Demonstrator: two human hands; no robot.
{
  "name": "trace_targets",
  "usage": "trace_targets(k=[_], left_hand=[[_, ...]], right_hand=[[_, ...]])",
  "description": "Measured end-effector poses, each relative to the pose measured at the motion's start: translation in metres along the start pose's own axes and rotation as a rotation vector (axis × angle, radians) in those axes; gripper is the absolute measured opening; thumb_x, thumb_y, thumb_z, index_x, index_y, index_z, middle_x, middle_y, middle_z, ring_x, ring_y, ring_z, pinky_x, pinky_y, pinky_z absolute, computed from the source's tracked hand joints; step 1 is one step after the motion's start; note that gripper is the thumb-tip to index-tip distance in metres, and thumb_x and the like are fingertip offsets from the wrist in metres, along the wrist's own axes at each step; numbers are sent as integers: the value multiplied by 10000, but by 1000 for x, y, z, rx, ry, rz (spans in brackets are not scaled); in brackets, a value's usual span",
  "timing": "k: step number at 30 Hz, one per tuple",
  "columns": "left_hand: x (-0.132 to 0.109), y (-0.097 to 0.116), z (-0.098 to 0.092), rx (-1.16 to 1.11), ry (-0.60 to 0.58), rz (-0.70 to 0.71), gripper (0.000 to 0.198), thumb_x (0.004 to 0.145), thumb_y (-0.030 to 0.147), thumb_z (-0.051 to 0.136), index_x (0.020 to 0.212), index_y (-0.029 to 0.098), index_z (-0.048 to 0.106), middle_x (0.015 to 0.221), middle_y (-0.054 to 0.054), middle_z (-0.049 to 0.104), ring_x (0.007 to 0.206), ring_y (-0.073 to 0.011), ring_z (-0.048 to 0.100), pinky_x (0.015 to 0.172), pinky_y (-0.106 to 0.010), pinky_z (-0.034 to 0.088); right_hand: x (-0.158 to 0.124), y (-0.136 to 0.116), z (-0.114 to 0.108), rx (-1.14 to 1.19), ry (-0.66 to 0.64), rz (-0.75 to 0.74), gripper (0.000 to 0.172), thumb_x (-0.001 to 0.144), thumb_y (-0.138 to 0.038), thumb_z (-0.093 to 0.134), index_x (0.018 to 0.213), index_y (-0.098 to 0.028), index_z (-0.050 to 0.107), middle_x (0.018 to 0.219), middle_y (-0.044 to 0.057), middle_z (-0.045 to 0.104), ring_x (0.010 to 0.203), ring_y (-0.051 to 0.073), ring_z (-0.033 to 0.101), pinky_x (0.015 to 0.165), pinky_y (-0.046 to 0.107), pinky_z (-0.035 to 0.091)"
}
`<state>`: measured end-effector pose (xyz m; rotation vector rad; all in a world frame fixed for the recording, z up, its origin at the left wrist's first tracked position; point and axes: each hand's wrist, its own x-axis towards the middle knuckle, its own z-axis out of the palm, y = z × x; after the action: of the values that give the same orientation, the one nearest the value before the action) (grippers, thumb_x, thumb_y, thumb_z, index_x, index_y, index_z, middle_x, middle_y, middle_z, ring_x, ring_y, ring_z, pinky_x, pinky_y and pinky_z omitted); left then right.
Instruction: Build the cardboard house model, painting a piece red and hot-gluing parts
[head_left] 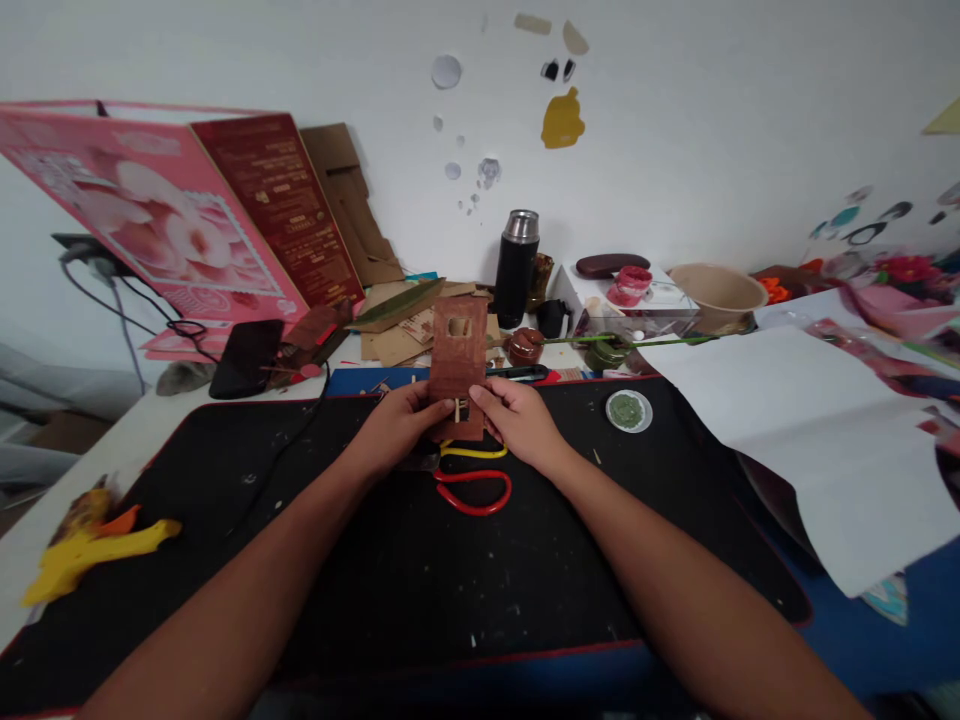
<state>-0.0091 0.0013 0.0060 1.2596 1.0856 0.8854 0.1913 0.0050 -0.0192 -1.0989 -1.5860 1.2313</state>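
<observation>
Taking the panel as the clock's centre and the person at six, the mat (pixel 450 590) spreads over the near part of the table (pixel 26 600). A yellow glue gun (pixel 97 545) lies at eight o'clock, by the mat's left edge. Scissors (pixel 441 475) lie on the mat at six, their red and yellow handles just on the near side of the panel.

The brown panel (pixel 457 362) is held between the two hands, its long side towards twelve, most of it reaching beyond them. The left hand (pixel 395 425) pinches its edge at eight, thumb on the face beside the lower opening; the right hand (pixel 525 420) pinches its edge at four, thumb also in front.

The dish (pixel 646 412), with green matter in it, sits near the right hand at three to four; white paper (pixel 817 430) lies farther out at three.

Beyond, a phone (pixel 247 360) is at nine, a leaf (pixel 397 305) at ten to eleven, a bottle (pixel 517 270) at one and a pot (pixel 716 290) at two. The pink bag (pixel 135 200) stands at ten.
</observation>
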Motion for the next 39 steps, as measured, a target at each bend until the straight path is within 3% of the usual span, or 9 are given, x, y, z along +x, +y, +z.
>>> trace_targets(k=[4,11,15,21,24,29,39], left_hand=[[-1,-1,-2,3,-23,-4,502,704,556,888,1037,197,777,1005,-87,816,897,-284,743,817,-399,584],[0,-2,-6,67,-44,-72,340,671,410,903,904,205,764,771,-17,737,604,-157,608,545,-264,455],[0,-2,-8,37,-53,-101,337,655,415,902,864,196,755,743,-3,699,537,-111,530,499,-239,397],[-4,0,-6,103,-107,-132,350,666,465,901,752,202,686,589,27,607,503,-124,505,476,-237,346],[-3,-1,-6,116,-77,-96,362,674,475,893,735,209,655,575,36,590,497,-125,492,477,-241,340],[2,-2,-9,107,-12,-4,394,695,522,869,827,202,681,622,39,610,528,-127,505,525,-255,381],[2,-6,-16,213,-79,-51,398,764,542,810,888,176,714,637,29,616,549,-132,503,531,-262,364]], right_hand=[[0,-1,0,-3,7,-7,487,993,-663,573,751,-243,522,573,-47,505,534,145,481,519,267,360],[-1,-1,-1,-91,34,-44,474,1017,-613,564,724,-242,516,572,-40,489,560,158,477,536,275,350],[-1,-2,-1,-71,23,-44,487,1012,-644,558,737,-243,530,579,-36,514,553,160,489,543,279,359],[-1,-4,-1,-54,2,-42,473,1010,-644,558,769,-237,550,588,-45,516,542,150,495,547,277,370],[-1,-5,0,-28,-19,-50,449,1015,-626,557,793,-235,560,597,-48,511,545,150,496,547,275,372],[-2,-6,0,-93,-63,-69,371,1039,-522,546,820,-225,591,608,-47,531,556,146,497,562,270,371],[-2,-3,0,-314,-49,-127,341,1054,-387,554,764,-209,583,624,-28,570,616,152,518,595,269,349]])
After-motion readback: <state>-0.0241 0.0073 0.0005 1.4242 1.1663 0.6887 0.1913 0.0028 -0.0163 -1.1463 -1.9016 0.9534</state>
